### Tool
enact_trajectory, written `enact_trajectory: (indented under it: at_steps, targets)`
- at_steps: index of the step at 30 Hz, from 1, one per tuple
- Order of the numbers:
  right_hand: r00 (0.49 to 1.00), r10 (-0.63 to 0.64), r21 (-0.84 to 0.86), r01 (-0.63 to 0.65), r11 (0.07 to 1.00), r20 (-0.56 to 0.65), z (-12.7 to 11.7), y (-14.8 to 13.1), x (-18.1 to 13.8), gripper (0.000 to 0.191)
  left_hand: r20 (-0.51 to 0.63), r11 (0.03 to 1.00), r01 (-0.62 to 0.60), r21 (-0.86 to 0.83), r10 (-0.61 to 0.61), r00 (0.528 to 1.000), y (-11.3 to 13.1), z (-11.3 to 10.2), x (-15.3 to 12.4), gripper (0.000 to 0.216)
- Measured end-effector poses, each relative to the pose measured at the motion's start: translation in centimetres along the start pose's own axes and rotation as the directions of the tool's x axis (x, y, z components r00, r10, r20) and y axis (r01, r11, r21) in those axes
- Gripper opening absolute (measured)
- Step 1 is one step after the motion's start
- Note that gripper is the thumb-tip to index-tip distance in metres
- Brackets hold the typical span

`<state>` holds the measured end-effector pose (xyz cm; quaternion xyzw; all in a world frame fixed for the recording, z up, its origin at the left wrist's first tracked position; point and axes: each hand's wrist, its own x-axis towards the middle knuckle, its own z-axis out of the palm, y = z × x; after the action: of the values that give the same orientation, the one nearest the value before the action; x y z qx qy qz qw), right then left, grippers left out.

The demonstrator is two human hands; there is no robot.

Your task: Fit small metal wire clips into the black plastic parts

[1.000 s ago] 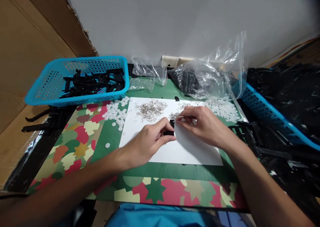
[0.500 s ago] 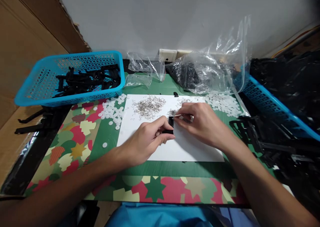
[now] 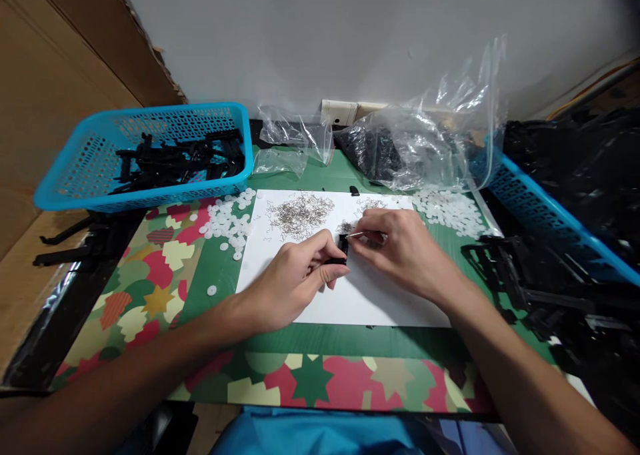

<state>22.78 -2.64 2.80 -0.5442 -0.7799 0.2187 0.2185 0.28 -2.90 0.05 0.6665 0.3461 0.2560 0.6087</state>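
The left hand (image 3: 300, 275) grips a black part (image 3: 343, 243) between thumb and fingers; just beside it, the right hand (image 3: 400, 248) pinches a thin rod (image 3: 357, 233), its tip at the part. Paper (image 3: 390, 298) lies beneath both hands, wire bits (image 3: 300, 215) heaped beyond the left, discs (image 3: 227, 225) farther out.

Both our left hand (image 3: 295, 278) and our right hand (image 3: 400, 245) are bare, with slim fingers, and our forearms (image 3: 520, 368) are bare too. Below the table edge we wear bright blue cloth (image 3: 320, 435), faintly glossy and softly creased; the garment's cut we cannot tell.
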Motion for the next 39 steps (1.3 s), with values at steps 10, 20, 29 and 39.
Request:
enact_trajectory:
  at_steps: [10,20,29,39]
  targets:
    - [0.987,0.138,-0.019,-0.137,0.99,0.086,-1.9,-0.7,-0.1,0.014,0.011,1.0,0.021,0.014,-0.021,1.0,0.4,-0.2,-0.2,0.011]
    - [0.984,0.157,0.485,-0.1,0.869,-0.078,-1.3,0.4,-0.1,0.039,0.031,0.998,0.025,0.052,-0.026,0.999,0.6,-0.4,-0.2,0.013]
    - [0.973,0.229,0.811,-0.149,0.566,0.019,1.7,-0.1,0.6,0.038,0.051,0.998,0.015,0.061,-0.018,0.999,0.8,-0.5,-0.3,0.016]
    - [0.963,0.268,0.749,-0.16,0.643,-0.024,1.7,-0.8,0.6,0.036,0.061,0.999,0.022,0.05,-0.025,0.998,0.8,-0.6,-0.2,0.016]
